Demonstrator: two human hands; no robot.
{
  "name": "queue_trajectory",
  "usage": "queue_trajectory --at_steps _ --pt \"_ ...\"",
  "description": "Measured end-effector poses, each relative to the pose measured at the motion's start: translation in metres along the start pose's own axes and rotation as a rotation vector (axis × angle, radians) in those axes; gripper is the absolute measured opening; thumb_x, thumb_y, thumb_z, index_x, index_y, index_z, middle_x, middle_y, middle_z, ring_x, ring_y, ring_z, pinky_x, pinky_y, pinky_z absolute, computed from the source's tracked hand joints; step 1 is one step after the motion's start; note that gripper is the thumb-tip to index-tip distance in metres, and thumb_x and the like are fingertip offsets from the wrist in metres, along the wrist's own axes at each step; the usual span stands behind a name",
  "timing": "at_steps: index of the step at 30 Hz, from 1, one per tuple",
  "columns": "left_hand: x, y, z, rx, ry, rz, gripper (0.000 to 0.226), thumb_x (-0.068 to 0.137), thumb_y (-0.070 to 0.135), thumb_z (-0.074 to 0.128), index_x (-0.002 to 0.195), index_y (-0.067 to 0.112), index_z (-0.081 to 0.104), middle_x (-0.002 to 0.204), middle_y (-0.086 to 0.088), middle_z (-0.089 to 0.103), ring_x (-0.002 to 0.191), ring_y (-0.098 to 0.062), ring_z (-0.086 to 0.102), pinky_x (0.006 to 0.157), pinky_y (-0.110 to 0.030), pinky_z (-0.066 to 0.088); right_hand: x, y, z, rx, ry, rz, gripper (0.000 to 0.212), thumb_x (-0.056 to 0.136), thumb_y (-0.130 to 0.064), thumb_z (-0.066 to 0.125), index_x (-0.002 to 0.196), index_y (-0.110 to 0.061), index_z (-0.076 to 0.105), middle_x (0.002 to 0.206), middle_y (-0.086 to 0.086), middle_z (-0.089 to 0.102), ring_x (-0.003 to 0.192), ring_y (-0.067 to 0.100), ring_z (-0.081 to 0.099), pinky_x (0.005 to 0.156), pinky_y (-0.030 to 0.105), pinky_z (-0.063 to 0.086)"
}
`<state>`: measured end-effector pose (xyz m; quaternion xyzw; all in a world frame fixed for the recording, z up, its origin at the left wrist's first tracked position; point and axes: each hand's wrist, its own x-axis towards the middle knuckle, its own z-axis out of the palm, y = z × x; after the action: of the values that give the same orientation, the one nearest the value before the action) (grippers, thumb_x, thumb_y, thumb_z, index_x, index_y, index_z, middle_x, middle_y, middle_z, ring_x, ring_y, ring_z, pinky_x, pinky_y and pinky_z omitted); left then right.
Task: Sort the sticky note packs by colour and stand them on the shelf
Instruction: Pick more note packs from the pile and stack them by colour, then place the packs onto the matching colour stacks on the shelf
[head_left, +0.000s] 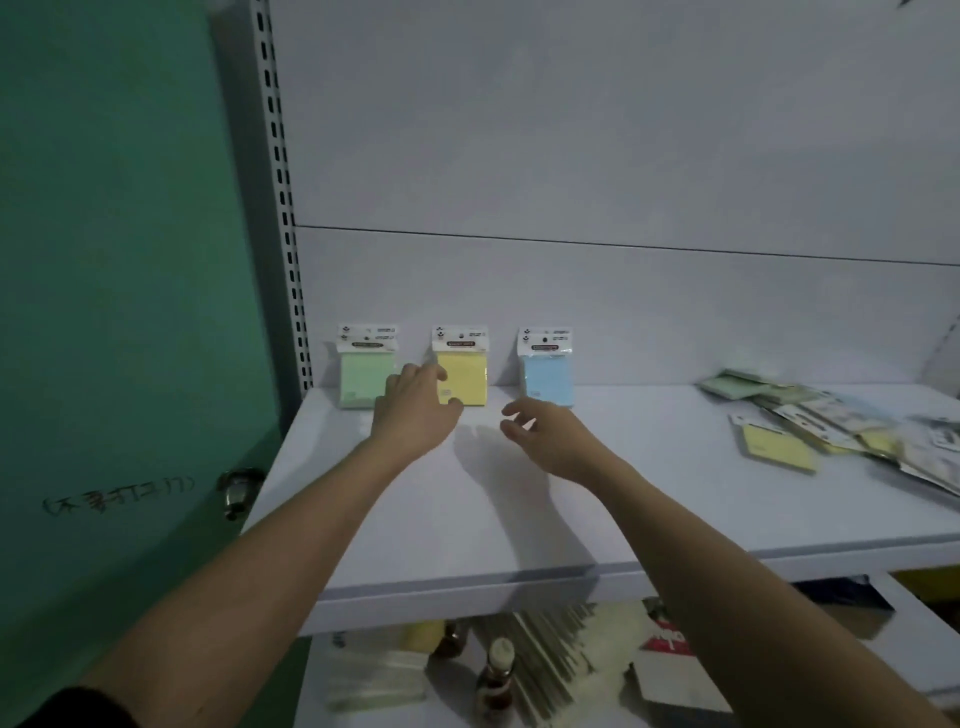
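Observation:
Three sticky note packs stand against the back panel of the white shelf (467, 519): a green pack (363, 376), a yellow pack (465, 376) and a blue pack (548, 376). My left hand (415, 410) reaches between the green and yellow packs, its fingers spread and overlapping the yellow pack's lower left; whether it touches is unclear. In front of the blue pack my right hand (550, 439) hovers with curled, parted fingers and holds nothing. A loose pile of packs (841, 421) lies flat at the shelf's right, with a yellow pack (776, 447) nearest.
A green door (119, 312) with a metal knob (239, 491) stands left of the shelf's slotted upright (283, 208). Below the shelf, a lower shelf holds a bottle (496, 680), plastic bags and boxes.

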<state>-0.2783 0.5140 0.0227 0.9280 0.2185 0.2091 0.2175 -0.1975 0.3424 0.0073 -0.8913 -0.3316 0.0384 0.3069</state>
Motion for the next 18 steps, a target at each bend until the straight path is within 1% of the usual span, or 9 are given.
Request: queue_trajectory --at_steps 2,5,8,11,14,18 --pt "-0.016 0.043 0.012 0.018 -0.053 0.012 0.045 0.089 0.038 0.053 0.13 0.021 0.046 0.135 -0.005 0.048 0.124 -0.028 0.042 0.098 -0.041 0.04 -0.019 0.022 -0.033 -0.03 0.001 0.019 0.036 0.094 -0.042 0.049 0.124 -0.024 0.059 0.122 -0.001 0.062 0.105 0.018 0.058 0.09 0.032 0.047" --pt "-0.042 0.111 0.04 0.031 -0.138 0.028 0.048 0.089 0.042 0.05 0.133 0.024 0.044 0.137 -0.003 0.047 0.126 -0.026 0.041 0.097 -0.04 0.039 -0.058 0.063 -0.087 -0.086 0.015 0.052 0.041 0.095 -0.046 0.048 0.128 -0.024 0.056 0.128 0.0 0.059 0.112 0.02 0.056 0.093 0.031 0.044" --pt "-0.062 0.176 0.071 0.034 -0.219 0.059 0.048 0.088 0.045 0.05 0.131 0.025 0.045 0.135 -0.003 0.049 0.125 -0.026 0.044 0.097 -0.041 0.041 -0.104 0.115 -0.139 -0.105 0.03 0.112 0.043 0.094 -0.048 0.047 0.13 -0.025 0.054 0.131 -0.001 0.056 0.114 0.02 0.055 0.088 0.029 0.043" --pt "-0.077 0.237 0.102 -0.001 -0.282 0.098 0.047 0.088 0.044 0.05 0.13 0.025 0.046 0.134 -0.003 0.049 0.124 -0.025 0.044 0.099 -0.041 0.041 -0.145 0.17 -0.185 -0.12 0.061 0.175 0.045 0.094 -0.048 0.048 0.132 -0.025 0.053 0.134 0.0 0.054 0.116 0.019 0.054 0.091 0.031 0.043" --pt "-0.088 0.283 0.134 -0.03 -0.342 0.133 0.048 0.089 0.044 0.05 0.132 0.024 0.044 0.134 -0.004 0.049 0.123 -0.025 0.044 0.1 -0.042 0.041 -0.175 0.221 -0.22 -0.126 0.085 0.24 0.046 0.095 -0.046 0.048 0.134 -0.022 0.052 0.135 0.001 0.053 0.117 0.021 0.054 0.087 0.03 0.042" --pt "-0.091 0.315 0.173 -0.035 -0.423 0.129 0.05 0.088 0.042 0.052 0.134 0.023 0.044 0.134 -0.004 0.048 0.122 -0.024 0.045 0.097 -0.04 0.044 -0.187 0.275 -0.247 -0.149 0.134 0.29 0.042 0.095 -0.045 0.048 0.13 -0.024 0.053 0.132 0.0 0.056 0.115 0.018 0.055 0.088 0.031 0.044"
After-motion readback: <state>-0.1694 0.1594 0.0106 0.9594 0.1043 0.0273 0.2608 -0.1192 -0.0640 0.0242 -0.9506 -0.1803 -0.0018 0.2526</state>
